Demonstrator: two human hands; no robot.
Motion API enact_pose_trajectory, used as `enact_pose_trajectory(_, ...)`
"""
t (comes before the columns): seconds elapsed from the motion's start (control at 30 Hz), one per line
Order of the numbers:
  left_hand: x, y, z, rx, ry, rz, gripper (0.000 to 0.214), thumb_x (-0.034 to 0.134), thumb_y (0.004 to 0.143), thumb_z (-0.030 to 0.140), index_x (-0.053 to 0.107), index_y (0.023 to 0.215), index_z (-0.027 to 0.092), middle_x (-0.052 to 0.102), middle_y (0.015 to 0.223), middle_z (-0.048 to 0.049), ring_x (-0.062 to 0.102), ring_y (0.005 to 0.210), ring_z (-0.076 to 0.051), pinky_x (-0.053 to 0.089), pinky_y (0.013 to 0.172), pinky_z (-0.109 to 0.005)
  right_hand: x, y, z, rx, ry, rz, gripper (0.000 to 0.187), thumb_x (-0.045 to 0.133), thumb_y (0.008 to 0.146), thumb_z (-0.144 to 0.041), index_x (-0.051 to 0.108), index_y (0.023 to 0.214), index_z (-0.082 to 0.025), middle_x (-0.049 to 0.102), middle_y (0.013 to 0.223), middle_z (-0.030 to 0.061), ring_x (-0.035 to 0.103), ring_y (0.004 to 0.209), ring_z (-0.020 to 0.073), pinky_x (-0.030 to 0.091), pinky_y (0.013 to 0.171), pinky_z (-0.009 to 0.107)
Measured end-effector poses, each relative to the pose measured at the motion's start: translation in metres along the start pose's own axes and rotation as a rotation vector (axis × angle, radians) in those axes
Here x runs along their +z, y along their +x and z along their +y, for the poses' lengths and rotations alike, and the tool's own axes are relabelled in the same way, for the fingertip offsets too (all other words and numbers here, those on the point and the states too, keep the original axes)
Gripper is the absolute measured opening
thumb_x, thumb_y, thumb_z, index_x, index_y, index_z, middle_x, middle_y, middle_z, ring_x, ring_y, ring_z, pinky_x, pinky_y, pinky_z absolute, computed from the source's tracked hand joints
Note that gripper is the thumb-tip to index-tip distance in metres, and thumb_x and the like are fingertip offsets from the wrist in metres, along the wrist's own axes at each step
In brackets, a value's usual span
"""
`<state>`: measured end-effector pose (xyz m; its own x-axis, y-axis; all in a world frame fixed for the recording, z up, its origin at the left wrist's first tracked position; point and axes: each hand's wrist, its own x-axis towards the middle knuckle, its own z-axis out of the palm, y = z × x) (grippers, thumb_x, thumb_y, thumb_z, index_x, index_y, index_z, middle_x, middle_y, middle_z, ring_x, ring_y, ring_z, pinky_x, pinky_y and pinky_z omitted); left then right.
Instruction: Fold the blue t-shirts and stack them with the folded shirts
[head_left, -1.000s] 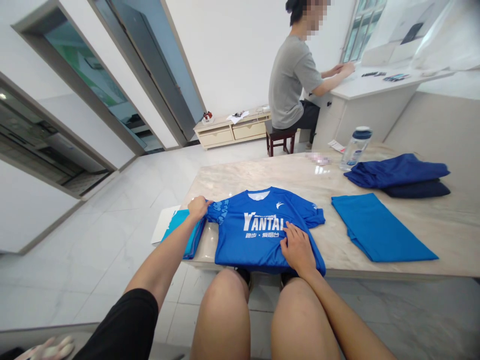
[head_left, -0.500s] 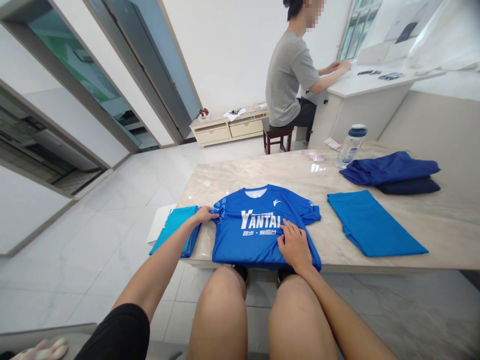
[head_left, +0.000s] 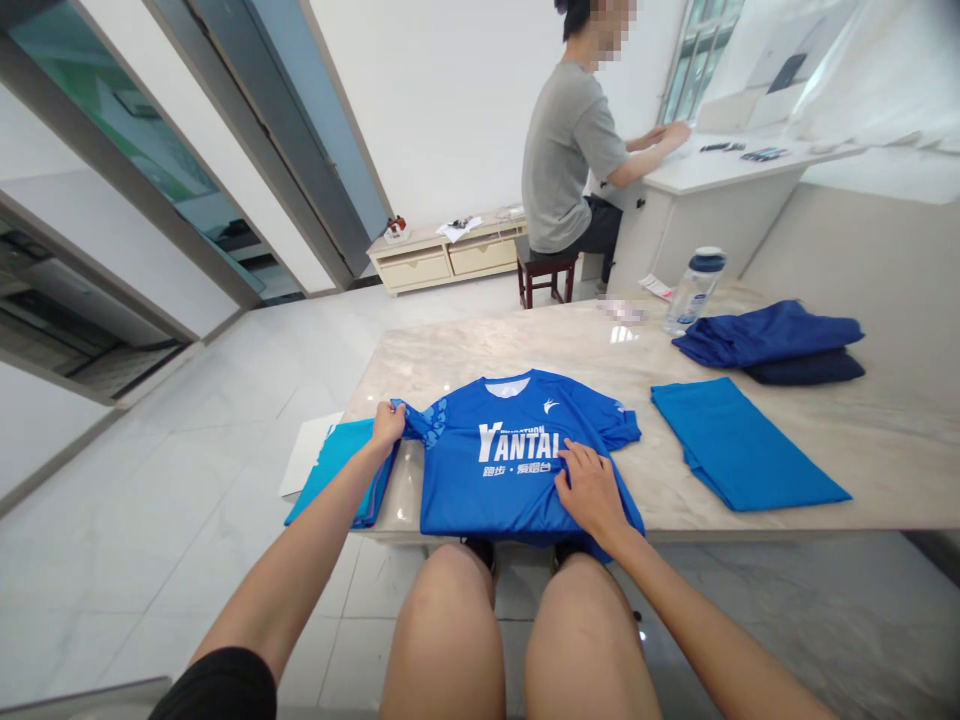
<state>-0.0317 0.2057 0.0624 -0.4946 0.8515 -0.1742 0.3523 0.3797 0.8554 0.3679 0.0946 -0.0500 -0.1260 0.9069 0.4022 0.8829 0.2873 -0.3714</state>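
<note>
A blue T-shirt (head_left: 480,500) with white lettering lies front up on the marble-look table (head_left: 525,345), its collar facing away from me and its hem at the near edge. My left hand (head_left: 388,424) pinches the end of its left-side sleeve, pulled outward and a little raised. Spread flat on the shirt front, beside the end of the lettering, is my right hand (head_left: 592,485), fingers apart. Just under my left wrist lies a folded stack of teal cloth (head_left: 334,465).
A folded bright blue cloth (head_left: 750,450) lies to the right. Behind it are dark blue garments (head_left: 780,338) and a clear water bottle (head_left: 694,292). Beyond the table a person in a grey shirt (head_left: 566,160) sits on a stool (head_left: 546,268) at a white counter (head_left: 720,165).
My left hand has moved outward to the left, drawing the sleeve out straighter. My right hand stays on the shirt front. The view has shifted slightly.
</note>
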Motion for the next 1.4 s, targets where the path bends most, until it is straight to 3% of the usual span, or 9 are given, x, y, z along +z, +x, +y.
enact_pose_trajectory(0.17,0.002,-0.002,-0.016,0.18,0.191,0.078,0.013,0.068,0.099,0.025,0.058,0.107,0.026,0.07,0.09,-0.0074,0.071,0.107,-0.034,0.048,0.088,-0.034,0.006,0.087,0.013,-0.022,-0.047,-0.09,0.053,0.042,0.107,-0.023,0.065,0.154,-0.012,0.058,0.166,0.0175,0.049,0.157,0.0324,0.039,0.125,0.05)
enact_pose_trajectory(0.3,-0.001,0.004,-0.032,0.342,0.434,0.1,0.019,0.065,0.103,0.031,0.066,0.122,0.025,0.076,0.094,-0.0108,0.074,0.102,-0.037,0.049,0.089,-0.037,0.044,0.147,0.02,-0.194,-0.054,-0.35,0.058,0.041,0.114,-0.04,0.056,0.166,-0.022,0.045,0.178,0.0102,0.033,0.168,0.0314,0.03,0.135,0.053)
enact_pose_trajectory(0.37,-0.002,0.012,-0.039,0.366,0.507,0.12,0.024,0.062,0.105,0.034,0.07,0.125,0.024,0.078,0.098,-0.013,0.074,0.102,-0.038,0.05,0.089,-0.038,0.066,0.16,0.027,-0.184,-0.061,-0.395,0.061,0.039,0.115,-0.048,0.053,0.169,-0.023,0.041,0.18,0.0091,0.028,0.171,0.0331,0.026,0.137,0.058)
enact_pose_trajectory(0.47,0.0,0.021,-0.047,0.379,0.58,0.144,0.031,0.055,0.109,0.037,0.072,0.128,0.019,0.08,0.11,-0.0172,0.074,0.109,-0.04,0.052,0.092,-0.039,0.085,0.168,0.04,-0.103,-0.091,-0.322,0.066,0.034,0.116,-0.051,0.045,0.174,-0.02,0.033,0.183,0.0122,0.021,0.172,0.0371,0.019,0.137,0.065)
enact_pose_trajectory(0.63,0.018,0.018,-0.054,0.292,0.584,0.144,0.039,0.049,0.112,0.035,0.072,0.136,0.016,0.08,0.124,-0.0191,0.074,0.121,-0.037,0.053,0.101,-0.039,0.075,0.183,0.06,-0.184,-0.132,-0.412,0.067,0.029,0.117,-0.052,0.041,0.175,-0.022,0.03,0.185,0.0093,0.021,0.173,0.0349,0.02,0.139,0.063)
enact_pose_trajectory(0.87,0.022,0.009,-0.045,0.197,0.715,0.14,0.04,0.043,0.115,0.035,0.068,0.141,0.017,0.081,0.123,-0.0201,0.075,0.12,-0.038,0.055,0.098,-0.042,0.033,0.147,0.067,-0.232,-0.23,-0.366,0.072,0.022,0.116,-0.057,0.029,0.18,-0.025,0.02,0.187,0.0059,0.016,0.174,0.0307,0.019,0.141,0.057)
enact_pose_trajectory(1.03,0.024,0.002,-0.042,0.188,0.763,0.106,0.038,0.042,0.115,0.033,0.069,0.136,0.017,0.081,0.12,-0.0216,0.077,0.116,-0.038,0.057,0.094,-0.043,0.006,0.117,0.107,0.113,-0.314,-0.449,0.078,0.021,0.114,-0.06,0.03,0.18,-0.018,0.021,0.186,0.012,0.02,0.173,0.0359,0.023,0.138,0.061)
enact_pose_trajectory(1.17,0.028,-0.001,-0.044,0.185,0.766,0.087,0.04,0.043,0.114,0.033,0.067,0.143,0.017,0.08,0.122,-0.0225,0.078,0.116,-0.039,0.058,0.094,-0.044,-0.012,0.116,0.144,0.235,-0.278,-0.501,0.079,0.02,0.114,-0.06,0.032,0.178,-0.016,0.026,0.185,0.0135,0.024,0.172,0.0357,0.025,0.138,0.058)
enact_pose_trajectory(1.4,0.021,0.006,-0.04,0.268,0.818,0.088,0.04,0.051,0.109,0.033,0.071,0.138,0.013,0.081,0.119,-0.0239,0.077,0.117,-0.039,0.058,0.1,-0.045,-0.038,0.089,0.186,0.161,-0.249,-0.316,0.069,0.029,0.113,-0.052,0.05,0.166,-0.013,0.048,0.174,0.0193,0.042,0.164,0.035,0.034,0.136,0.052)
